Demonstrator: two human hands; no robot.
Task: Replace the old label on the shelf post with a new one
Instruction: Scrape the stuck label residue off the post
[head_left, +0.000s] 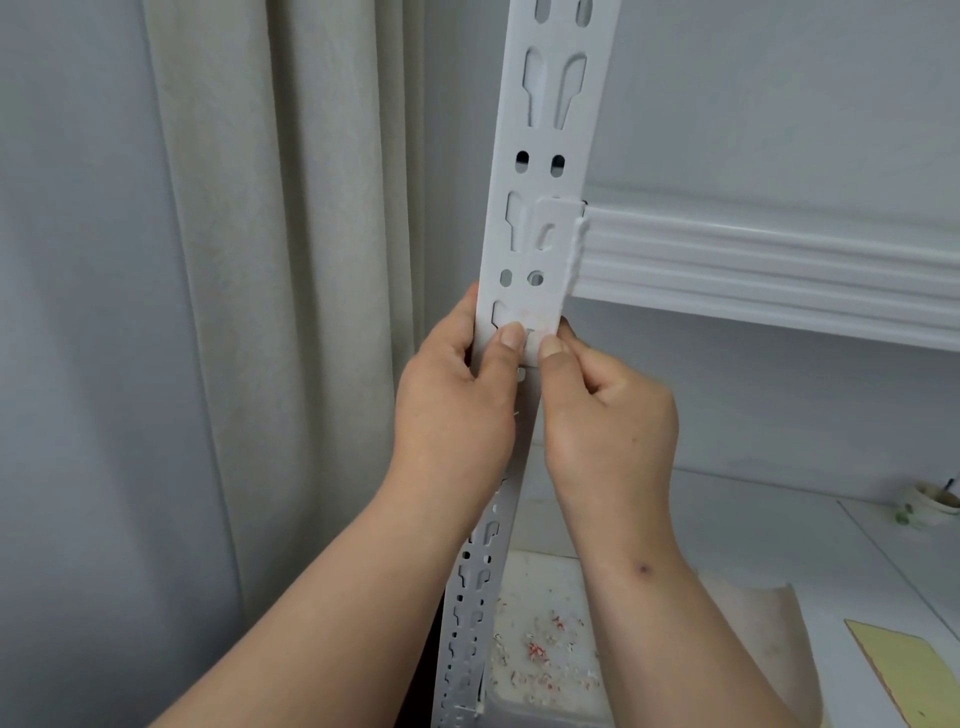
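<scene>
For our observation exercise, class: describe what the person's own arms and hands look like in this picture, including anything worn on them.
Both forearms are bare up to the picture's edge: no sleeves, gloves, watch, bracelets or rings show. The left hand and right hand have short, unpainted nails. The right forearm carries one small dark spot near the wrist.

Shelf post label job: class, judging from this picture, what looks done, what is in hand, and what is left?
Done: most of the old label is off; scraps lie on the surface below. In hand: both thumbs press at faint pinkish residue on the shelf post, left hand and right hand gripping its edges. Left: clearing the residue and sticking the new label, not seen here.
</scene>
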